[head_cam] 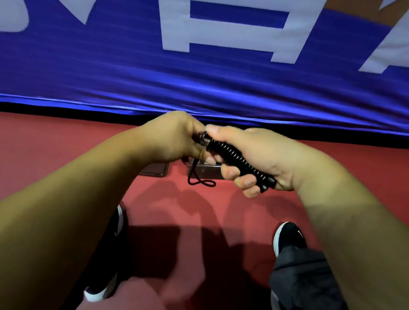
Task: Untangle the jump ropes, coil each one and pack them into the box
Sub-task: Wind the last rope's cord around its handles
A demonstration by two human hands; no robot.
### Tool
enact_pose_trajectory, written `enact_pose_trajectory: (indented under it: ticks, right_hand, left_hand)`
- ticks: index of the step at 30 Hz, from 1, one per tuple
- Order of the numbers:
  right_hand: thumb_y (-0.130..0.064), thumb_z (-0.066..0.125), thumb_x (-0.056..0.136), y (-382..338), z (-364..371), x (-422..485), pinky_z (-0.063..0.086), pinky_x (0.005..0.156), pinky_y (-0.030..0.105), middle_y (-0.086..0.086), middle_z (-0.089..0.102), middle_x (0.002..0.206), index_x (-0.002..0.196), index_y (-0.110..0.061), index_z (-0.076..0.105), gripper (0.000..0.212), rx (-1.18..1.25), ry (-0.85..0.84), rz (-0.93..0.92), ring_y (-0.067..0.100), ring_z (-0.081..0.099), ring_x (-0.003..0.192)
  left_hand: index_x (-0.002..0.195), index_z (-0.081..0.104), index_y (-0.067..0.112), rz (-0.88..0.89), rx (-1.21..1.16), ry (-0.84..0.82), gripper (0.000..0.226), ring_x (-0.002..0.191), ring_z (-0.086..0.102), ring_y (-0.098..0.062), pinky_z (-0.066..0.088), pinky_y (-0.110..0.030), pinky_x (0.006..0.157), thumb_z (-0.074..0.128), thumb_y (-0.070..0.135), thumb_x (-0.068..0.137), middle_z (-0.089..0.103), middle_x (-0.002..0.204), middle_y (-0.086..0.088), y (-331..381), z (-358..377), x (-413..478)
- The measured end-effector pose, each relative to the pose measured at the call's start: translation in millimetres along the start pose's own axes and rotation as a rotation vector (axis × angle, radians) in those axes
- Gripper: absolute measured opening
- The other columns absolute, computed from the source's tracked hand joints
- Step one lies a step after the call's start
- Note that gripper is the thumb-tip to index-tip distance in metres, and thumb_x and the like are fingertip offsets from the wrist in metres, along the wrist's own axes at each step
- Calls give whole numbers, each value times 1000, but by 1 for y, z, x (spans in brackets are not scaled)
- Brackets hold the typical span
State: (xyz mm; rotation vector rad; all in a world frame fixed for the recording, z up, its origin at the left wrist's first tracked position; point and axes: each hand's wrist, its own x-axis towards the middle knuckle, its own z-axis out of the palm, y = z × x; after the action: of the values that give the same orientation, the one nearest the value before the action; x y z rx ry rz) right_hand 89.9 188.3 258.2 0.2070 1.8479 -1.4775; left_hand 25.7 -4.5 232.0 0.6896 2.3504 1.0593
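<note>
right hand (256,157): wrapped tight round the jump rope handle (239,160), fingers curled underneath, thumb laid along the top towards the far end.
left hand (174,137): closed in a pinch right at the tip of that handle, where the cord (201,181) comes out; the fingertips are tucked in and mostly hidden.
jump rope handle: black and ribbed, held at chest-front between both hands and slanting down towards the right, butt end poking out below the right palm. ribbed grip or wound cord? cannot tell.
cord: thin and black. it drops from under the left hand and hangs in a small crossed loop just below the hands, in the air above the floor.
floor (38,156): red, with the shadows of both arms thrown across it.
metal plates (206,172): 2 grey plates set in the floor, seen just behind the hands and partly covered by them.
banner (208,83): blue cloth with big white characters, stretched across the whole top, rippled along its lower edge.
shoes (289,236): 2 black ones with white soles, planted well apart, 1 under each forearm.
trouser leg (306,281): dark fabric, bunched over the right shoe.
</note>
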Motion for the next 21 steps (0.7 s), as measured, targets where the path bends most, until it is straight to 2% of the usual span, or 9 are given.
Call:
enact_pose_trajectory:
  ticks: [4,8,10,12,13,15,17,18,21]
  right_hand:
    - [-73,51,98,13,12,7,29,46,19,-1,43,64,90,-19,54,56,-56,-160,196,11,30,42]
    - [-74,54,97,22,15,14,32,45,19,-3,45,66,116,-8,66,70,-70,-230,304,9,33,44]
    - [-74,56,96,24,14,17,33,47,20,-2,47,67,127,-13,66,69,-103,-223,332,9,34,45]
    - [-73,59,96,26,14,20,33,51,21,-1,53,68,118,-22,66,55,-137,-162,350,10,36,46]
    - [-71,60,97,27,15,23,34,52,21,-1,55,68,112,-27,64,47,-154,-117,355,11,37,47]
    - [-69,60,98,29,17,28,35,53,20,-2,55,66,107,-30,61,39,-181,-15,357,11,40,46]
    - [-64,59,100,31,17,33,37,53,20,-3,52,65,101,-27,59,37,-181,99,344,12,41,46]
    - [-60,60,101,31,16,35,37,54,21,-3,51,65,95,-24,59,36,-164,149,328,12,42,47]
    - [-45,64,102,28,9,36,41,56,25,1,52,67,84,-19,59,32,-15,242,256,15,46,50]
  left_hand:
    - [79,78,31,67,123,-81,40,78,72,-19,57,-33,75,67,-7,80,77,85,4,-10,4,0]
    - [81,77,31,112,171,-83,32,89,71,-7,55,-31,87,78,-1,75,74,95,13,-4,6,2]
    - [80,76,30,118,237,-83,31,79,69,-2,55,-26,77,76,1,73,74,86,16,1,9,3]
    - [81,75,29,135,331,-60,29,69,64,-2,53,-24,66,74,2,70,71,74,17,7,11,4]
    - [82,75,30,159,381,-45,29,73,65,-4,55,-30,69,75,5,68,71,75,16,9,12,5]
    - [85,76,34,226,490,-21,31,89,64,-9,57,-37,85,78,11,64,71,80,15,14,14,6]
    - [90,78,38,308,606,10,29,100,59,-10,45,-41,110,77,17,70,71,85,17,19,13,7]
    - [95,80,38,343,649,30,28,101,59,-11,42,-40,112,74,19,74,72,89,16,21,12,6]
    - [107,79,37,283,635,92,31,95,65,-10,52,-33,91,67,20,84,75,99,14,26,11,4]
